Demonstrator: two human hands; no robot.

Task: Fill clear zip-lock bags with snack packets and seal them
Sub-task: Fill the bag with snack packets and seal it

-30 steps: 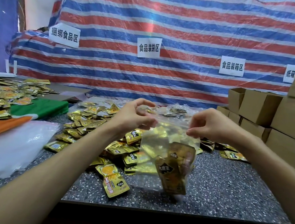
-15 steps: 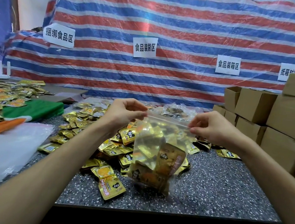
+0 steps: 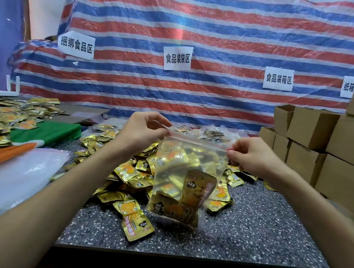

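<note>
Both forearms reach up from the lower corners, left hand point(image 3: 143, 130) and right hand point(image 3: 251, 156) pinched shut at mid-frame.

Zip-lock bag point(image 3: 185, 179) hangs between both grips, above counter point(image 3: 248, 234); packets point(image 3: 123, 169) behind and left of it; boxes point(image 3: 324, 146) right of right grip.

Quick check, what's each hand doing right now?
Left hand: shut, pinching the top left corner of the zip-lock bag, held above the table.
Right hand: shut, pinching the bag's top right corner at the red zip strip.
</note>
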